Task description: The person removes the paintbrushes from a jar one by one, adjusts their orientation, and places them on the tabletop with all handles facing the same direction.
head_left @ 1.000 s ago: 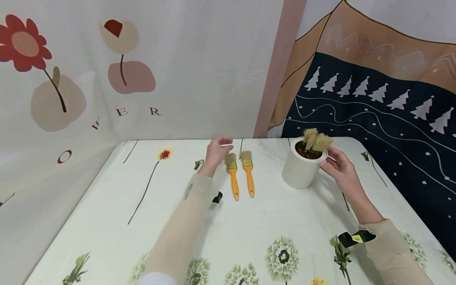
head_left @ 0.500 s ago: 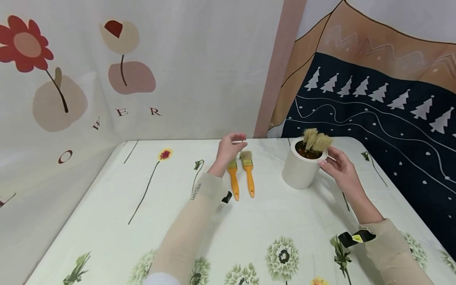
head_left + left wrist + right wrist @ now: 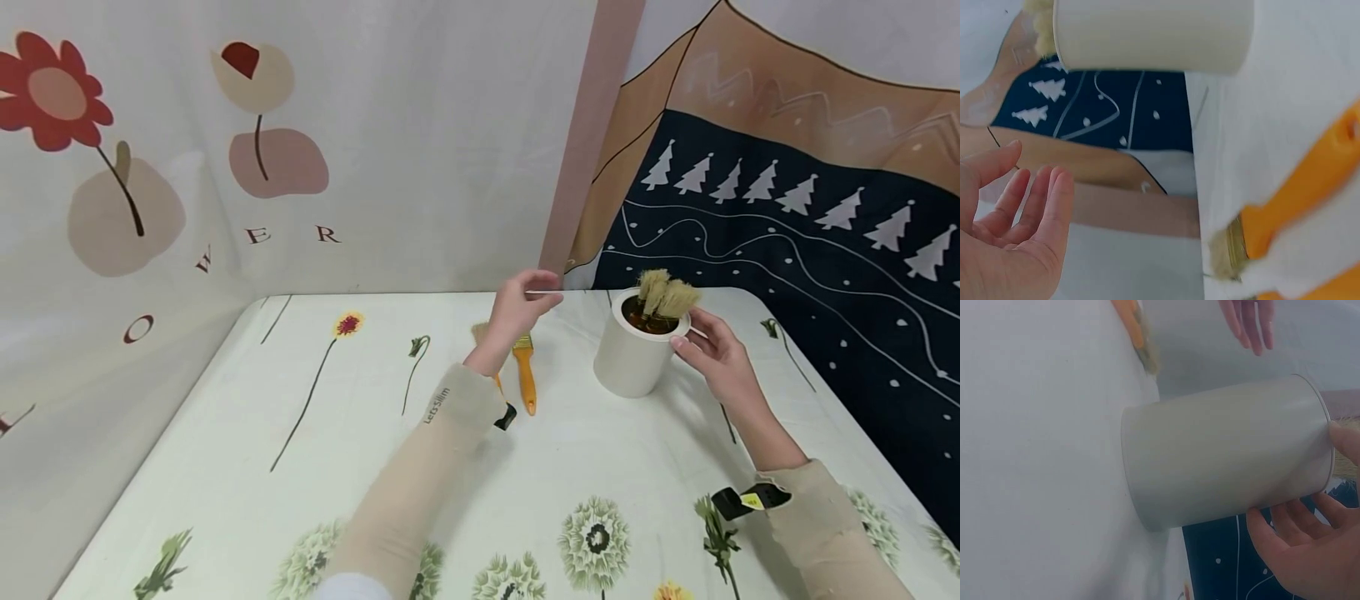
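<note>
A white cylindrical pot stands upright at the table's right back, brushes inside it with pale bristles upward. My right hand holds the pot at its upper right side, thumb at the rim and fingers curved against the wall. My left hand is in the air left of the pot, fingers relaxed and holding nothing. Under it lie two flat paintbrushes: the right paintbrush shows its orange handle, while the left paintbrush is mostly hidden by the hand and wrist. One paintbrush appears large in the left wrist view.
The table wears a white cloth printed with flowers. A pale curtain hangs behind it, and a dark panel with tree prints rises at the right. Black straps sit on the wrists.
My left hand has moved right, passing over the two paintbrushes toward the pot, and now covers much of the left one. The right hand and the pot have stayed in place.
</note>
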`<state>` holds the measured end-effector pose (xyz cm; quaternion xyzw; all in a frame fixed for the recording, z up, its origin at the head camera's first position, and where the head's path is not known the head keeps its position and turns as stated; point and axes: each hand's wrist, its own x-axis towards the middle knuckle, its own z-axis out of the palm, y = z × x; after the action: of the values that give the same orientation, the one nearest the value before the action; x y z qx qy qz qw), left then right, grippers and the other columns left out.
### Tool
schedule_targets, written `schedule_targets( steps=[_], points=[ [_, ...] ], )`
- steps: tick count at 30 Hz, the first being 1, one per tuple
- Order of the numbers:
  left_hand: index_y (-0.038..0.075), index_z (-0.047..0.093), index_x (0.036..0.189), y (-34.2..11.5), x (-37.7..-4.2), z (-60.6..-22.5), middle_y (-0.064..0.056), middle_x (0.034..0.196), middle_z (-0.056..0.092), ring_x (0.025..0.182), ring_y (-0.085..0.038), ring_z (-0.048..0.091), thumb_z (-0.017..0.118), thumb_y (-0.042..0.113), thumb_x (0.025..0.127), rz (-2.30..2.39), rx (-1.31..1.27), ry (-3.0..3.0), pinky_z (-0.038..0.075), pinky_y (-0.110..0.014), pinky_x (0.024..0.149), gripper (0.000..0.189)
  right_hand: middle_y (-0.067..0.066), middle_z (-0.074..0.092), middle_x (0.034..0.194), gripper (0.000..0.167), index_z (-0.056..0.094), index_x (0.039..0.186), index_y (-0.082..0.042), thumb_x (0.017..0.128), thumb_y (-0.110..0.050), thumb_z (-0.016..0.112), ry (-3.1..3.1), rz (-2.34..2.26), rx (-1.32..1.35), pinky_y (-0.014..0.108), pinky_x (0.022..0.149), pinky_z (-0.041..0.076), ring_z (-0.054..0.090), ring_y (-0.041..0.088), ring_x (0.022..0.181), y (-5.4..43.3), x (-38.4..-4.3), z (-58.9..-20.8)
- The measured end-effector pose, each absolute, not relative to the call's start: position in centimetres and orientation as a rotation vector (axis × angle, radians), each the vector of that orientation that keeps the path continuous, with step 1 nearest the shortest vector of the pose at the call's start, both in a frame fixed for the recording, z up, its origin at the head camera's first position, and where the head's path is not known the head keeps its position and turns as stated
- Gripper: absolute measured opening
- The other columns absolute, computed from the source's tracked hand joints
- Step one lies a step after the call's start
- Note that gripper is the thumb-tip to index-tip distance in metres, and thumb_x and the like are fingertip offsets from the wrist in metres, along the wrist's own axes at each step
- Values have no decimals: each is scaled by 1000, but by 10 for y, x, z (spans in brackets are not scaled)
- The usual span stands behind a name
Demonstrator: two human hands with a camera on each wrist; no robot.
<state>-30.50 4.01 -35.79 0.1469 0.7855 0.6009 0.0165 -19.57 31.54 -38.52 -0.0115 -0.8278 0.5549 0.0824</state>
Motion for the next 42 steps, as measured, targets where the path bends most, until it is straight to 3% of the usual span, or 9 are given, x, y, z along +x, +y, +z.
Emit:
schedule_targets(
  steps=[19,26,30,36,42],
  points=[
    [9,66,122,107,-271,-335,-7,120,71,108,-22,70,71,14,93,1880,714,2317,54,-11,81,30,22,16,165,73,14,160,-10,103,-31,55,-2485,1680,-62,-2,86,43,29,38,148,316,-195,-384],
    [7,66,120,129,-265,-338,-8,121,71,105,-17,70,70,13,93,1825,825,2323,53,-7,78,28,23,16,165,72,14,160,-9,104,-29,54,-2477,1684,-33,-2,88,43,32,33,147,316,-194,-384],
    [9,66,120,138,-263,-339,-6,119,72,103,-13,71,70,13,93,1781,787,2364,52,-6,76,28,23,15,165,71,14,160,-9,104,-28,54,-2466,1691,-19,-2,88,43,34,28,146,316,-194,-385],
    [13,66,119,144,-263,-338,-1,114,73,98,-7,70,72,15,92,1688,671,2462,54,-7,75,27,22,13,166,72,13,160,-9,104,-29,54,-2476,1676,-27,-3,88,42,31,34,147,316,-195,-385],
    [19,67,117,151,-258,-336,7,112,73,99,-1,69,72,22,92,1436,637,2654,53,-7,78,25,23,13,166,72,14,160,-8,104,-28,54,-2469,1686,-40,-3,87,43,31,32,147,315,-195,-384]
  ],
)
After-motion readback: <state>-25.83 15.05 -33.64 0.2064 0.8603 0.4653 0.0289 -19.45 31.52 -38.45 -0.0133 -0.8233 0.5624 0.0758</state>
